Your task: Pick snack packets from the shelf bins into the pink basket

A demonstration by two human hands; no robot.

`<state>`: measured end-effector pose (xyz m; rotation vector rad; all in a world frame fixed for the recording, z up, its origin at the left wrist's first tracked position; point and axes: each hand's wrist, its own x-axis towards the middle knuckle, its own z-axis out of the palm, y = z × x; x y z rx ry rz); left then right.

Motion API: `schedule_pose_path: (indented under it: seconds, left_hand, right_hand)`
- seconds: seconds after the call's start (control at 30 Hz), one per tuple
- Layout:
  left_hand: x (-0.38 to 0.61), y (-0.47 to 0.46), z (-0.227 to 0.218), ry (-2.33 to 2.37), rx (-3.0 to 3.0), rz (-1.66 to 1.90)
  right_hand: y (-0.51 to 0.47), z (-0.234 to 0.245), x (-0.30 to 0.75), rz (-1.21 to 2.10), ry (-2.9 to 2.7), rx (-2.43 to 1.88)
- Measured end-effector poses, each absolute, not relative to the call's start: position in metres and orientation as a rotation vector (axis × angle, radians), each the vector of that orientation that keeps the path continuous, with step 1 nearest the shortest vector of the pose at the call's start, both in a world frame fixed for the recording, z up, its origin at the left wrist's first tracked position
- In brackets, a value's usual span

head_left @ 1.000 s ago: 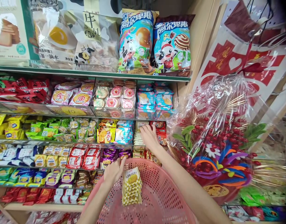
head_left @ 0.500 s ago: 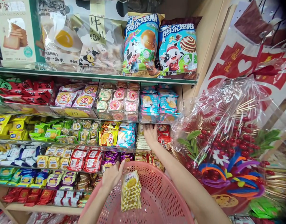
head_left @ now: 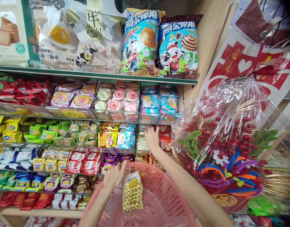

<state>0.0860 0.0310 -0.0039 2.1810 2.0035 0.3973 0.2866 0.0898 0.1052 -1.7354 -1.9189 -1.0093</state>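
Note:
My left hand (head_left: 113, 176) is closed on the left rim of a pink perforated plastic basket (head_left: 167, 201), its thumb lying along the edge. A stack of yellow-and-white biscuit packets (head_left: 133, 191) rests inside the basket. My right hand (head_left: 152, 138) reaches over the basket into a shelf compartment, fingers apart, its tips at the back of a pile of cream-coloured snack packets (head_left: 141, 143). Red snack packets (head_left: 165, 142) sit just right of that hand. What its fingertips touch is partly hidden behind the shelf edge.
Shelves with clear front lips hold rows of wrapped snacks, among them blue packets (head_left: 150, 101) above my right hand and purple packets (head_left: 110, 159) near my left. Large snack bags (head_left: 178, 47) stand on top. A cellophane-wrapped decoration (head_left: 226, 151) with red berries bulges close on the right.
The view has shifted slightly, so the shelves sit a little further left. My right hand's fingers look more spread at the cream packets. My left hand stays on the basket rim.

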Motion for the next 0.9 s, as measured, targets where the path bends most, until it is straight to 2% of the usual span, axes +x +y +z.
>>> schedule_pose_path:
  seconds: [0.33,0.43,0.53,0.7,0.77,0.9]
  left_hand:
    - [0.087,0.031,0.000,1.990,2.253,0.398]
    - [0.087,0.032,0.000,1.979,2.320,0.359]
    - [0.089,0.033,0.000,1.985,2.258,0.395]
    - [0.093,0.034,-0.001,1.974,2.196,0.430]
    - [0.094,0.035,-0.001,1.972,2.181,0.434]
    - [0.094,0.033,0.000,1.947,2.168,0.466]
  right_hand:
    - [0.031,0.112,0.285,-0.873,-1.922,-1.733]
    - [-0.002,0.110,0.289,-0.732,-1.923,-1.709]
    - [-0.025,0.101,0.293,-0.291,-1.942,-1.612]
    - [-0.023,0.068,0.295,0.703,-1.859,-1.462]
    - [-0.015,0.051,0.296,0.938,-1.845,-1.411]
    - [0.004,0.018,0.299,1.203,-1.869,-1.402]
